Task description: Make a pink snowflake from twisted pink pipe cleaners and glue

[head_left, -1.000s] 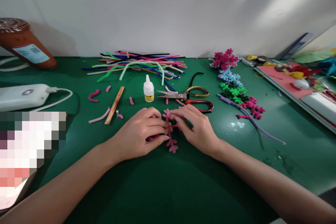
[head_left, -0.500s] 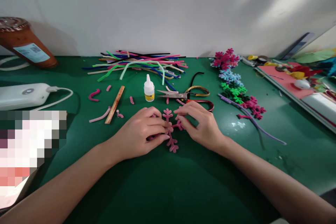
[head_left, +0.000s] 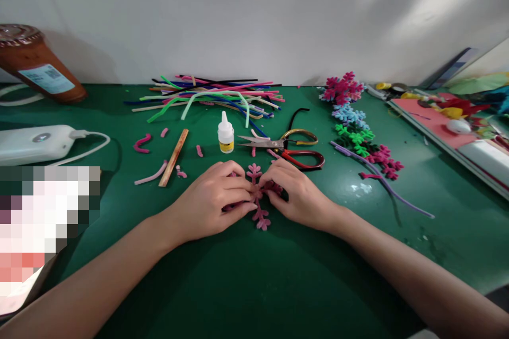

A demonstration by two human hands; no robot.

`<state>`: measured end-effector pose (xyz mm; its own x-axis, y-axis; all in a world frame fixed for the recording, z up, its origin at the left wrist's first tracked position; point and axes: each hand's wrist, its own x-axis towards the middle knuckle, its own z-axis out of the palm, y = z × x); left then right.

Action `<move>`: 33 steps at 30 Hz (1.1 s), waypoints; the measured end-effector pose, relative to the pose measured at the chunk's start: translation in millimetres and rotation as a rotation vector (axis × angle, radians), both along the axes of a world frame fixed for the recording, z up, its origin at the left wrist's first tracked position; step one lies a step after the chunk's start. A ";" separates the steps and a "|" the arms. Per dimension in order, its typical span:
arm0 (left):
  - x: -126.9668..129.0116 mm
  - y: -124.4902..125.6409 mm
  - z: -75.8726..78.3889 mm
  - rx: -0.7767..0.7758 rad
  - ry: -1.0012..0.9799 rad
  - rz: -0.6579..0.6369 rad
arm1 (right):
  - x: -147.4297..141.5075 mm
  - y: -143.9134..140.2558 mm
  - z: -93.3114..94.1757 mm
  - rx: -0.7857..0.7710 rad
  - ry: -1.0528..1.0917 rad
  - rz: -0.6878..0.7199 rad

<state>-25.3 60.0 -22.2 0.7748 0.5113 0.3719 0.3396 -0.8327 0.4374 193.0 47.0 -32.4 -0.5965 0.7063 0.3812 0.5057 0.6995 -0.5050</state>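
A pink pipe-cleaner snowflake (head_left: 261,218) lies on the green table between my hands, its upper and lower arms showing. My left hand (head_left: 217,198) covers its left side, thumb and fingers closed on it near the centre. From the right, my right hand (head_left: 296,190) reaches over the snowflake's right arm, its bent fingertips closed at the middle. Just beyond stand a small white glue bottle (head_left: 226,135) with a yellow label and, to its right, scissors (head_left: 282,144) lying with blades apart.
Many coloured pipe cleaners (head_left: 210,92) are heaped by the wall. Finished snowflakes (head_left: 358,140) lie at the right beside a purple pipe cleaner (head_left: 389,188). A wooden stick (head_left: 174,159) and pink scraps lie left. A brown drink cup (head_left: 43,69) and white power bank (head_left: 37,144) occupy the far left.
My right hand has moved left and inward, from the snowflake's right arm to its centre. My left hand and the snowflake stay in place.
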 end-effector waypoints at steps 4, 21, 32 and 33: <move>-0.4 0.5 -1.6 0.016 -0.009 0.000 | -0.1 -1.7 2.2 0.051 0.020 -0.005; -1.6 0.1 3.1 -0.042 -0.011 0.020 | 0.0 -11.6 12.6 0.186 -0.137 0.298; -1.4 0.9 1.0 -0.051 -0.019 0.000 | 3.0 -10.4 10.4 0.136 -0.097 0.239; -1.5 1.0 0.9 -0.045 -0.018 -0.002 | 3.3 -10.2 9.6 0.151 -0.072 0.190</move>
